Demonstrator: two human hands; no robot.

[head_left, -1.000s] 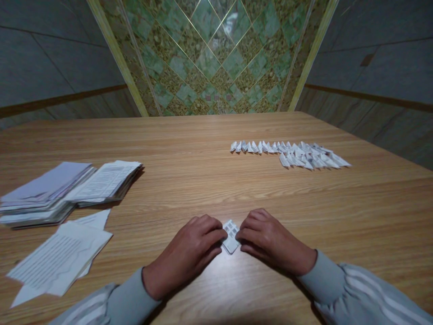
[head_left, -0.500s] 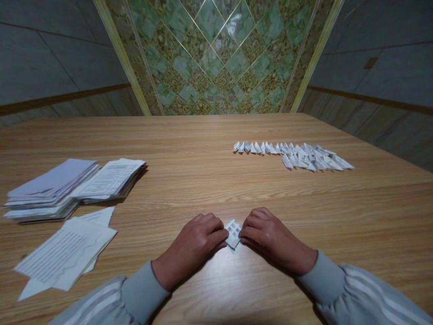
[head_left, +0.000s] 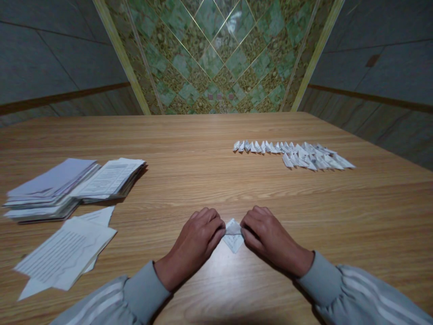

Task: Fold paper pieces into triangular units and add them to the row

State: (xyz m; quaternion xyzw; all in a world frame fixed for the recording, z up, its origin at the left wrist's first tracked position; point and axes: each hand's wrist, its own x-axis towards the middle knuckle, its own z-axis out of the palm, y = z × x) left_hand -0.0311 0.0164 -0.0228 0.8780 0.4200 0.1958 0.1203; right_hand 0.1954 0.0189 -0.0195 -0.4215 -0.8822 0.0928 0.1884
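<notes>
A small piece of folded paper [head_left: 234, 243] lies near the front middle of the table, with its lower corner pointing towards me. One layer of it is lifted along a crosswise fold. My left hand [head_left: 198, 241] pinches its left corner between thumb and fingers. At the right corner, my right hand [head_left: 269, 237] grips the same paper in a like pinch. The fingertips of both hands are partly hidden behind the thumbs and knuckles.
Several small folded paper shapes [head_left: 307, 155] stand in two rows at the back right of the wooden table [head_left: 182, 176]. To the left are stacks of paper [head_left: 110, 178] and loose printed sheets [head_left: 67, 253]. A tiled wall [head_left: 219, 58] rises behind the table.
The paper's upper layer, lying flat with print showing before, now folds up crosswise and bares the lower layer. Both hands have shifted slightly, with thumbs at the fold.
</notes>
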